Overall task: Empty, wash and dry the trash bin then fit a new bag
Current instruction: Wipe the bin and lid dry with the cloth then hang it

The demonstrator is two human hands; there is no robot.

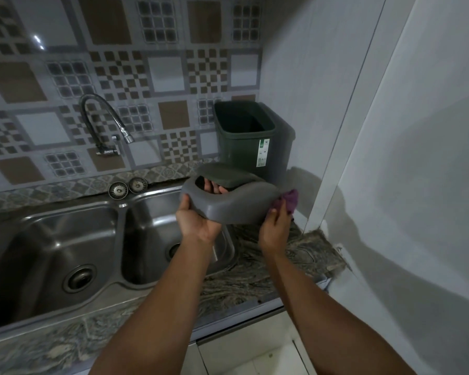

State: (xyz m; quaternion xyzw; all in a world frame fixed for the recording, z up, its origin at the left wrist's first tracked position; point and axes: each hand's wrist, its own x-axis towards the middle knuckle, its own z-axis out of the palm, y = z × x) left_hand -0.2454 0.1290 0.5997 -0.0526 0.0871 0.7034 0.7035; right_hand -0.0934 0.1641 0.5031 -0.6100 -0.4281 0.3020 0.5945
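Two hands hold the bin's grey lid (229, 201) in the air above the right edge of the sink (157, 239). The left hand (198, 220) grips the lid's left end, thumb on the outer skirt and fingers (213, 186) curled up through the opening, where they show from above. The right hand (275, 226) is closed on a purple cloth (290, 200) and presses it against the lid's right end.

Its long axis runs left to right between the two hands, tilted so the near skirt faces the camera and the swing flap sits at the far side. The cloth therefore lies at the right tip only; the rest of the skirt stretches leftward from it, toward the gripping hand.

Behind the lid, the green bin (251, 143) stands upright and open on the counter (276, 255) in the corner, with no bag visible inside. It looks to be the drying step, with the lid being wiped. The next stroke likely wants the cloth drawn left along the skirt, or the left hand turning the lid to bring a fresh face round.
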